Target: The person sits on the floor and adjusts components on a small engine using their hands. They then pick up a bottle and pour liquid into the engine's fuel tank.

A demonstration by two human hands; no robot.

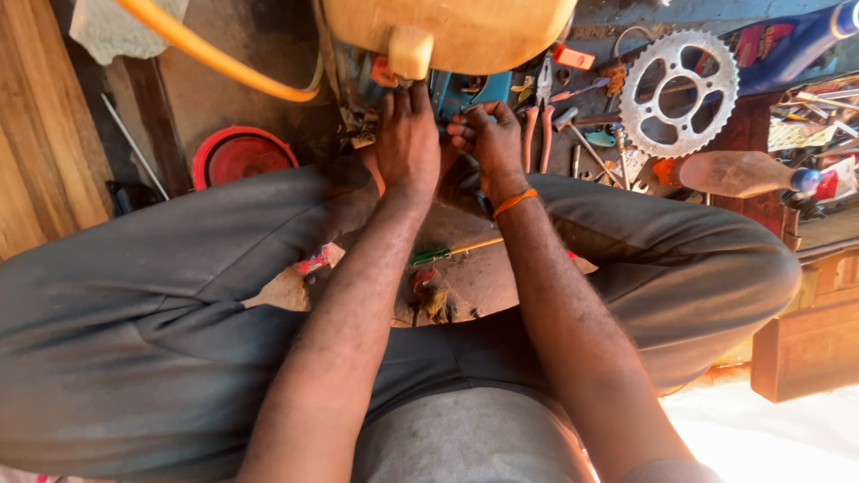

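Note:
I sit with my legs spread in grey trousers (161,295), reaching forward with both arms. My left hand (407,134) lies back-up, its fingers stretched to the base of a yellow plastic tank (447,31) and a blue metal part (470,89) under it. My right hand (488,139), with an orange band at the wrist, is curled with its fingertips pinched on a small piece at that blue part. What it pinches is too small to make out. A green-handled screwdriver (447,252) lies on the floor between my forearms.
A steel chain sprocket (680,94) lies at the upper right beside red-handled pliers (537,125) and several loose tools. A red round lid (240,156) sits at the left, an orange hose (206,54) curves above it. Wooden planks (40,125) line the left edge, a wooden block (805,349) the right.

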